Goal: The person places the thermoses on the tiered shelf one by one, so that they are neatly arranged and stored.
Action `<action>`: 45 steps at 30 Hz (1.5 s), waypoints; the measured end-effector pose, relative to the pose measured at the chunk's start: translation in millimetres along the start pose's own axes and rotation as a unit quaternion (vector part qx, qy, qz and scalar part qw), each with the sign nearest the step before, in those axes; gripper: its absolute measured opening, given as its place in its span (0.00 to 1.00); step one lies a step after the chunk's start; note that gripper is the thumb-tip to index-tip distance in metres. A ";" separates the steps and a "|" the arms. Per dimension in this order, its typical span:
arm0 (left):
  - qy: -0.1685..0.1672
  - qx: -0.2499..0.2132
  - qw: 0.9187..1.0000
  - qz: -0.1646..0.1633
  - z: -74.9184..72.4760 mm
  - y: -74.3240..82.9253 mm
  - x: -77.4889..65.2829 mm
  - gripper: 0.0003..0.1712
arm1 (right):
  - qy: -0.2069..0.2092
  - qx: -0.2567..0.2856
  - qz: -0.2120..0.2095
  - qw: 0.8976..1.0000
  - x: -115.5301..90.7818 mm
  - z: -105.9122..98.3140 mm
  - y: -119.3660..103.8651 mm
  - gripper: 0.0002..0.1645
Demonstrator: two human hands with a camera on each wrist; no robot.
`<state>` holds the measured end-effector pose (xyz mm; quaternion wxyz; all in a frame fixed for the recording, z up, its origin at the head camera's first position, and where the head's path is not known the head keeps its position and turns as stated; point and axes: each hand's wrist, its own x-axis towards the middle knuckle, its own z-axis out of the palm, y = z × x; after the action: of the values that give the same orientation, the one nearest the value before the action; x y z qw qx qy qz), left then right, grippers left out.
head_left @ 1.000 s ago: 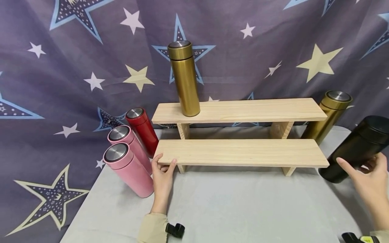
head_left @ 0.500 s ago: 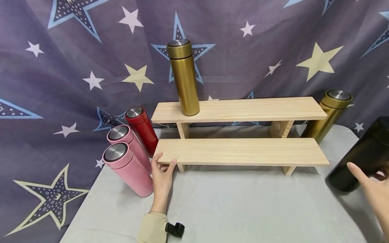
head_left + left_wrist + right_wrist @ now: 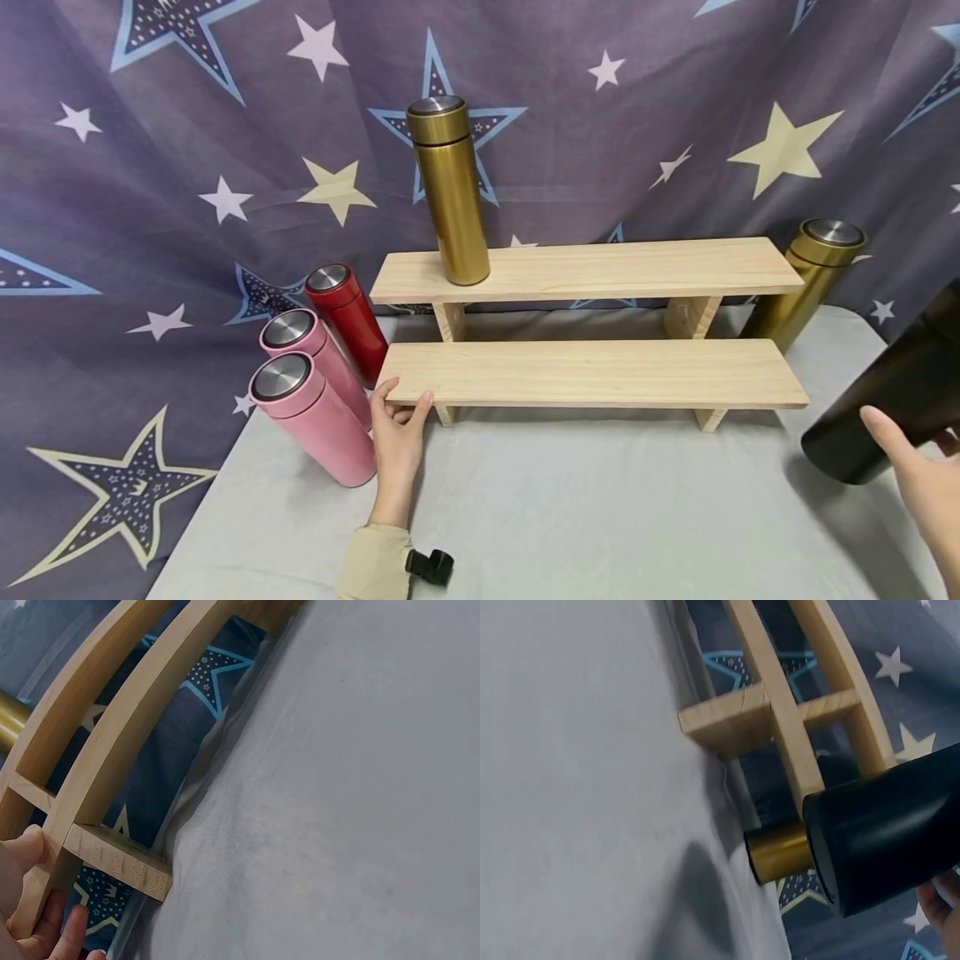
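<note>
My left hand [image 3: 397, 442] pinches the front left corner of the two-tier wooden shelf [image 3: 592, 375]; in the left wrist view the thumb lies on one side of the board and the fingers on the other. At the right edge of the head view, my right hand [image 3: 918, 492] grips a black thermos bottle [image 3: 885, 408]. The bottle is tilted and its shadow lies apart from its base, so it is off the table. Its top is cut off in the head view. A gold thermos bottle [image 3: 453, 208] stands on the upper board, left of centre.
Two pink thermos bottles [image 3: 330, 429] and a red one [image 3: 352, 321] stand left of the shelf. Another gold bottle [image 3: 802, 283] stands behind its right end, partly hidden. Grey cloth covers the table [image 3: 600, 500]; a star-patterned curtain [image 3: 570, 167] hangs behind.
The black bottle has moved right, slightly toward me, and risen from the table in my right hand. My left hand has kept its place on the shelf corner.
</note>
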<state>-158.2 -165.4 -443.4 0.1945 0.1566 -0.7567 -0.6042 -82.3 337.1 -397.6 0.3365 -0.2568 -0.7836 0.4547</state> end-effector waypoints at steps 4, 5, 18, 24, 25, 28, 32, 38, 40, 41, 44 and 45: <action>0.001 0.001 1.000 0.002 -0.3 0.5 0.0 0.34 | -0.011 0.028 -0.030 0.999 -5.9 1.9 -10.1 0.34; 0.002 0.003 1.000 0.002 -0.5 0.6 0.0 0.33 | -0.014 0.034 -0.042 0.998 -7.4 2.8 -12.6 0.35; -0.002 0.007 1.000 -0.007 1.7 -0.4 0.0 0.33 | -0.075 0.122 -0.134 0.981 -35.4 21.1 -41.4 0.43; 0.002 0.013 1.000 -0.008 0.9 -1.3 -0.1 0.33 | -0.126 0.149 -0.140 0.971 -47.9 36.1 -60.9 0.46; 0.003 0.013 1.000 -0.008 0.5 -1.1 -0.3 0.33 | -0.135 0.157 -0.144 0.968 -49.4 38.6 -64.5 0.46; 0.004 0.018 1.000 -0.006 -0.4 -1.0 -0.8 0.33 | -0.159 0.178 -0.156 0.958 -54.6 47.4 -74.7 0.47; 0.004 0.019 1.000 -0.002 -0.5 -0.6 -1.0 0.34 | -0.184 0.192 -0.177 0.947 -60.0 59.6 -84.2 0.49; 0.003 0.021 1.000 -0.001 0.3 -1.0 -2.0 0.34 | -0.210 0.202 -0.198 0.936 -67.4 75.2 -98.1 0.47; 0.004 0.024 1.000 -0.001 0.3 -1.1 -2.3 0.34 | -0.219 0.210 -0.202 0.931 -69.5 80.1 -104.0 0.47; 0.004 0.024 1.000 -0.001 0.2 -1.0 -2.3 0.34 | -0.224 0.214 -0.204 0.929 -70.3 82.8 -106.9 0.46; 0.006 0.028 1.000 0.001 -0.2 0.1 -2.1 0.34 | -0.237 0.228 -0.207 0.921 -72.0 91.2 -115.6 0.47; 0.006 0.027 1.000 0.002 -0.5 0.6 -1.8 0.34 | -0.241 0.230 -0.208 0.920 -72.4 93.9 -118.3 0.47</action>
<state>-156.4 -164.9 -442.9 0.1962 0.1639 -0.7715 -0.5826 -118.7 181.3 -348.0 0.2746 0.1137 -0.7503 0.5905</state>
